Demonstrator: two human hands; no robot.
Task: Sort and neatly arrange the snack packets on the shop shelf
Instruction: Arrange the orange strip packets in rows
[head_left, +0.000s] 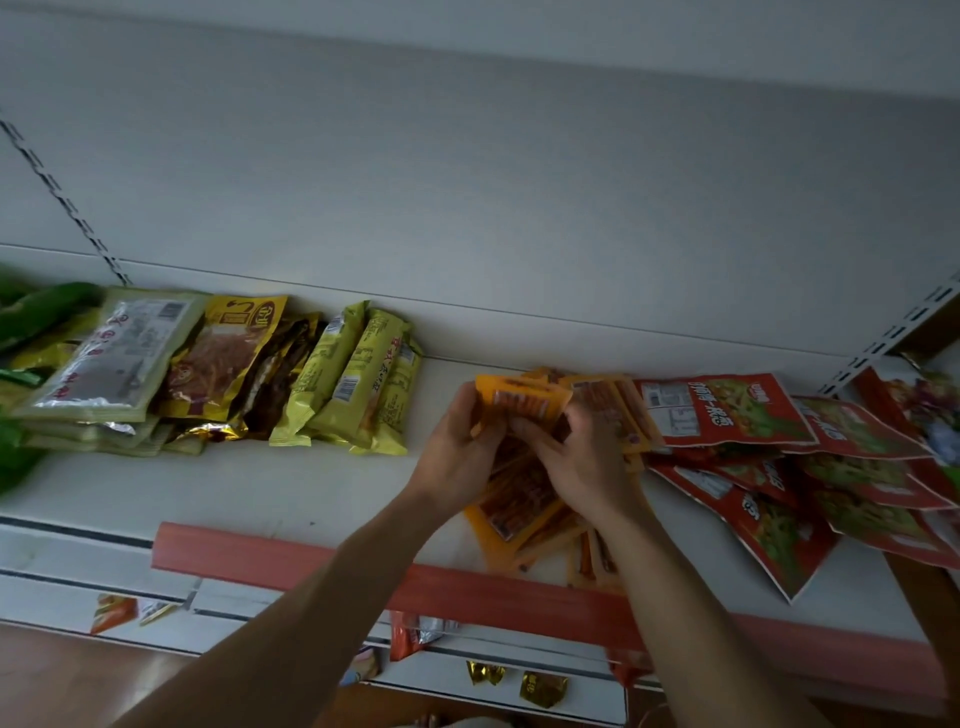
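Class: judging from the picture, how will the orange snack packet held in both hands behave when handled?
The orange packet, held by left hand and right hand, is thin and flat, so probably light and bendy. Its glossy film likely slides easily, as the untidy orange pile on the shelf suggests.

I saw Chinese writing on the red packets (727, 410), but it was upside down and too blurry for me to read. The silver-green packet (114, 353) had red writing and the gold packet (228, 353) had big marks. I could not read those either.
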